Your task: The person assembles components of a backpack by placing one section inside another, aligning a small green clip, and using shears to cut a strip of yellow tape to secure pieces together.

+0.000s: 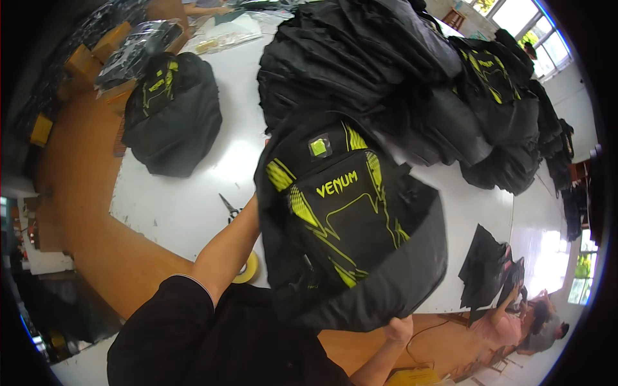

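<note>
Black backpack point(344, 212) up in front of us, its yellow-green-marked panel showing, our right hand point(399, 328) on its lower right edge.
Right fingers closed on the dark fabric there; our left forearm point(228, 248) runs behind the backpack's left side, left hand hidden, so we can't tell how those fingers stand. White table point(167, 202) is under and around the backpack. Left of it: black-handled scissors point(229, 208), yellow tape roll point(247, 269) partly behind our arm, and, farther off, a second marked backpack point(174, 122). Beyond it: big heap of black bags point(347, 58). Right of it: dark fabric pieces point(481, 267), co-worker in pink point(502, 327) near them.
</note>
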`<state>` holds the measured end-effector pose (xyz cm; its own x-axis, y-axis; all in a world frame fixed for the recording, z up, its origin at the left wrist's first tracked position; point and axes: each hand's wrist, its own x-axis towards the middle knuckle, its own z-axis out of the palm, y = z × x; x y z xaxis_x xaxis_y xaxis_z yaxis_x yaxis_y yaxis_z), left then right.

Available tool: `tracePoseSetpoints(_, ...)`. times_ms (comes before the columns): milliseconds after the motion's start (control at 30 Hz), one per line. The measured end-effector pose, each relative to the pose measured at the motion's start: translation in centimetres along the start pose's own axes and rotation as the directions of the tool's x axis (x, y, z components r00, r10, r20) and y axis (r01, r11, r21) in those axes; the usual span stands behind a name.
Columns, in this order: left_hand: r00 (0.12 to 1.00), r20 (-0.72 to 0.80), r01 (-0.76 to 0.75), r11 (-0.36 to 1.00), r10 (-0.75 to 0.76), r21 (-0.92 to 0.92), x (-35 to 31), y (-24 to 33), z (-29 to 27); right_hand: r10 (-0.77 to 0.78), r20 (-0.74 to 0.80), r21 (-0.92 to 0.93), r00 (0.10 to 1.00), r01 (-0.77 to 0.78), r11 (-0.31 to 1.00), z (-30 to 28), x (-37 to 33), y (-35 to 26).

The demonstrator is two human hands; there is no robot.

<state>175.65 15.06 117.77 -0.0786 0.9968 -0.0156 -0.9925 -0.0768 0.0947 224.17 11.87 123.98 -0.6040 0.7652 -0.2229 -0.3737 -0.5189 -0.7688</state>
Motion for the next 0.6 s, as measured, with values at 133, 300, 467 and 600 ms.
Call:
tracePoseSetpoints(133, 0.994, -0.091, -0.055, 0.998, 0.052, -0.032, -4.9, -0.3, 0.0, -0.021, 0.048, 0.428, 0.999, -0.002, 0.904, 0.6, 4.6, -3.3)
tracePoseSetpoints(300, 0.987, -0.115, -0.121, 0.991, 0.114, -0.054, -10.7, 0.2, -0.2, 0.089, -0.189, 0.042, 0.978, -0.082, 0.996, 0.5, 6.8, -1.6)
tracePoseSetpoints(467, 0.985, -0.091, -0.155, 0.984, 0.147, -0.089, -13.9, 5.3, -0.4, 0.068, -0.079, 0.032, 0.995, -0.066, 0.997, 5.8, 8.4, 2.2)
tracePoseSetpoints(600, 0.985, -0.07, -0.16, 0.985, 0.156, -0.061, -16.9, 15.9, 2.8, 0.095, -0.033, 0.119, 0.995, -0.091, 0.989, 16.2, 9.9, 7.0)
